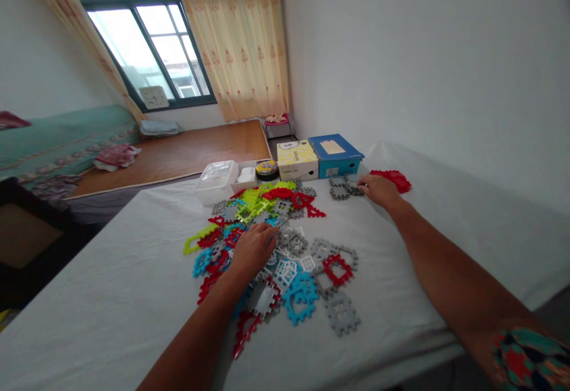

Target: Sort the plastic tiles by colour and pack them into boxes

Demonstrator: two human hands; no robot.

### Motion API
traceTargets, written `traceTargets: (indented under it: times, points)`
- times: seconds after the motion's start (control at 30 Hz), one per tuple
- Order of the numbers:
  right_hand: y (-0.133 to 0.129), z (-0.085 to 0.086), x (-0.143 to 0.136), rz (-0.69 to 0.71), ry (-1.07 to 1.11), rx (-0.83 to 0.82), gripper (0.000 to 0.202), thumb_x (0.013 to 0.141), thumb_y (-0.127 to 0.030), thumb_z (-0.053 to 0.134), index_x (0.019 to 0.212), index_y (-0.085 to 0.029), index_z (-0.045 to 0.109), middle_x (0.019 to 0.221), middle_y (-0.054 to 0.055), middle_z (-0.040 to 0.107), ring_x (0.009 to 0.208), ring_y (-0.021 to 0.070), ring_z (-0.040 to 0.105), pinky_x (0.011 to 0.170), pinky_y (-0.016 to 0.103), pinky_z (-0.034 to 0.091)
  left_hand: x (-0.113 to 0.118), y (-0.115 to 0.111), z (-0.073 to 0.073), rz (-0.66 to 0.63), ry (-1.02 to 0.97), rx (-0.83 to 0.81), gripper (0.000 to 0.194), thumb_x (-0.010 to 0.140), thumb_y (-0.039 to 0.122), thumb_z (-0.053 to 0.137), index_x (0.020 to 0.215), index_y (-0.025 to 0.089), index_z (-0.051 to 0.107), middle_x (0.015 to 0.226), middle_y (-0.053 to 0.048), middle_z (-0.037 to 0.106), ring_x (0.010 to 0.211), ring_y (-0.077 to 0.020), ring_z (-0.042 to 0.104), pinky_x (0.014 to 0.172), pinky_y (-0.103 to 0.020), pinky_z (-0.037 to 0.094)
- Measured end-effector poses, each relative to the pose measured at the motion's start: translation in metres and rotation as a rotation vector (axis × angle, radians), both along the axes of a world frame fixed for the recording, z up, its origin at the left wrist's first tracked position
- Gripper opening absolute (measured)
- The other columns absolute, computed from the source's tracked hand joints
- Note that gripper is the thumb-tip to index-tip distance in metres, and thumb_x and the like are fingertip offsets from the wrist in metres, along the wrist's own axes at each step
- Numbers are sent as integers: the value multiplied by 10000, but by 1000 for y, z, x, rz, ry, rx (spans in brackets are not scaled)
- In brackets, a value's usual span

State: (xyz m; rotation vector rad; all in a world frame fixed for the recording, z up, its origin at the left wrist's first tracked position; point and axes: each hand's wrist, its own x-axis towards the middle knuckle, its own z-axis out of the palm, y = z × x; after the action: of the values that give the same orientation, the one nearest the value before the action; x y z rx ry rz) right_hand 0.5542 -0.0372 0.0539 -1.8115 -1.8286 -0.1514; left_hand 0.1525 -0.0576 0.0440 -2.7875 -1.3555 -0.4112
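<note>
A mixed pile of toothed plastic building tiles, in red, blue, lime green, grey and white, lies mid-table. My left hand (pixel 255 248) is in the pile, fingers curled downward; what they hold, if anything, is hidden. Beside its fingertips are a grey tile (pixel 294 241) and white lattice pieces (pixel 285 272). Farther right, my right hand (pixel 378 189) pinches the edge of a grey tile (pixel 353 182) in a small group of grey tiles (pixel 339 191). Red tiles (pixel 398 179) lie just behind that hand.
Along the table's back stand a clear plastic container (pixel 216 182), a white box (pixel 244 178), a round black tin (pixel 267 170), a yellow-and-white box (pixel 297 161) and a blue box (pixel 336 155). A white wall (pixel 423 70) borders the right side.
</note>
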Motion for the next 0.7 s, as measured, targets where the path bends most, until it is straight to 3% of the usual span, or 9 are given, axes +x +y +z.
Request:
traceTargets:
  times: [0.17,0.3,0.37,0.43,0.53,0.63,0.7]
  points:
    - [-3,-6,-3,-3,-11,-6,318,942,-357,558,1218,-201,581,1254,91,575,1043,203,598,877,409,527,1,-1,2,10,-16,-22,281,930,246,481,1129,265,677,1097,-46,686,1048,-196,608,936,-329,488]
    - [5,-10,-22,55,-11,-6,245,934,-341,561,1122,-212,652,1183,78,638,1006,200,617,876,369,518,1,-1,3,73,-45,17,306,917,246,505,1184,265,653,1212,-57,644,1125,-226,581,975,-379,488]
    - [8,-15,-44,188,1,-35,200,917,-312,572,1041,-217,697,1083,68,693,933,192,644,832,324,518,0,-1,3,109,-67,67,309,899,243,538,1185,260,651,1311,-66,585,1193,-251,542,1008,-417,474]
    - [4,-19,-73,426,33,-85,197,908,-300,576,1027,-215,708,1030,65,712,891,184,657,806,304,516,0,-1,3,107,-83,100,299,891,234,549,1169,255,659,1355,-68,551,1232,-261,514,1036,-434,456]
    - [-10,-24,-117,758,61,-134,315,885,-356,621,1162,-212,664,1142,85,683,1024,204,626,905,341,486,2,-4,5,44,-80,87,276,906,212,521,1130,254,677,1292,-58,599,1195,-243,538,1029,-423,459]
    - [-26,-23,-147,912,4,-170,558,812,-434,706,1308,-212,578,1283,117,618,1174,244,547,1010,402,423,5,-7,6,-3,-67,59,253,908,209,522,1089,261,691,1219,-44,644,1136,-226,568,994,-405,478]
    - [-33,-19,-155,953,-33,-205,591,818,-438,698,1334,-188,555,1300,140,604,1191,252,537,1022,412,413,5,-8,7,-15,-68,52,242,904,211,531,1077,255,695,1207,-45,652,1121,-223,573,986,-400,480]
